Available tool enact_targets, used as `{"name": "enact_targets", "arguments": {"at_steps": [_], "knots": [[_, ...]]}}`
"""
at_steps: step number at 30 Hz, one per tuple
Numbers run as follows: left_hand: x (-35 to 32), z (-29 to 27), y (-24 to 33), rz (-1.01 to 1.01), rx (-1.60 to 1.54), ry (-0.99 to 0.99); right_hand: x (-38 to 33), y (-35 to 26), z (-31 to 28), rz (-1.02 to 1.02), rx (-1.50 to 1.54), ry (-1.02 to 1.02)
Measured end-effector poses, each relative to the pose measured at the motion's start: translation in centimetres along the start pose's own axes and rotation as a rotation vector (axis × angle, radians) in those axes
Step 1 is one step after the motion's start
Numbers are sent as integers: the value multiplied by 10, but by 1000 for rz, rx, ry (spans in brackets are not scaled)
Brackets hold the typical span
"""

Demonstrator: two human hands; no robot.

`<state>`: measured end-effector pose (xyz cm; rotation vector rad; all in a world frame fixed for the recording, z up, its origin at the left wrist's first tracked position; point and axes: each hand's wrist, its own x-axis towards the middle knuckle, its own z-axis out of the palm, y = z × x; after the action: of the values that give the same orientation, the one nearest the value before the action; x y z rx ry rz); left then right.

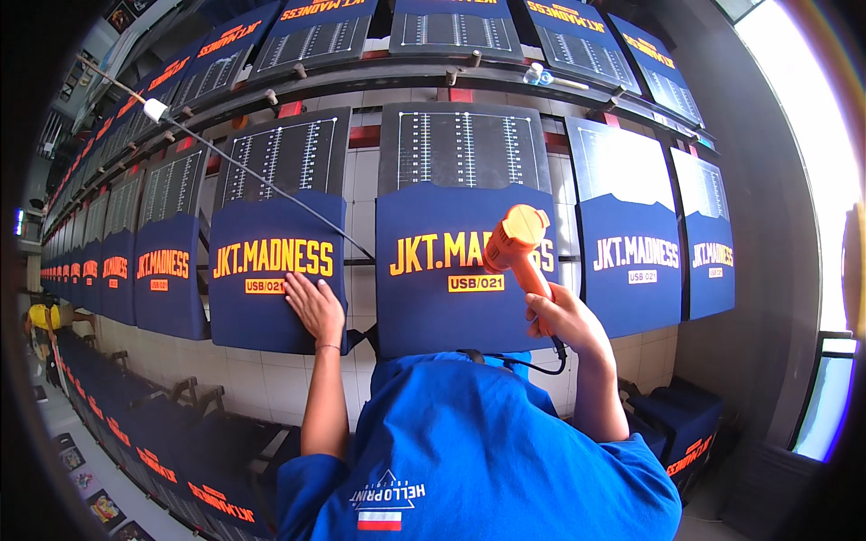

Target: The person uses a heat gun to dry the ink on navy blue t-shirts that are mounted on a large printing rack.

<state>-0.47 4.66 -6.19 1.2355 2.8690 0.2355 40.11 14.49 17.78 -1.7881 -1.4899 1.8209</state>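
The right hand (570, 320) grips the orange heat gun (520, 233), best swept evenly over the navy shirt (433, 320) beyond it. The left hand (316, 307) spreads flat, empty, apparently touching the second shirt (248, 320) beneath; press its print (262, 258) lightly.

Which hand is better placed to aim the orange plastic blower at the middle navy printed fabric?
Probably the right hand: it grips the orange plastic blower over the middle navy printed fabric. The left hand lies over the neighbouring navy printed fabric.

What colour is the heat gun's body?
Orange: the heat gun shows best in the head view, the only one here.
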Motion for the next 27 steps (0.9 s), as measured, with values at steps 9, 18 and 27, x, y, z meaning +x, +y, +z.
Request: {"name": "enact_targets", "arguments": {"at_steps": [9, 18, 27], "knots": [[-81, -2, 76, 315, -179, -87, 33, -7, -14, -75, -76, -32], [-71, 2, 120, 437, -126, -96, 49, -31, -26, -127, -51, -11], [-22, 14, 158, 503, -125, -19, 26, -6, -33, -57, -79, -134]]}}
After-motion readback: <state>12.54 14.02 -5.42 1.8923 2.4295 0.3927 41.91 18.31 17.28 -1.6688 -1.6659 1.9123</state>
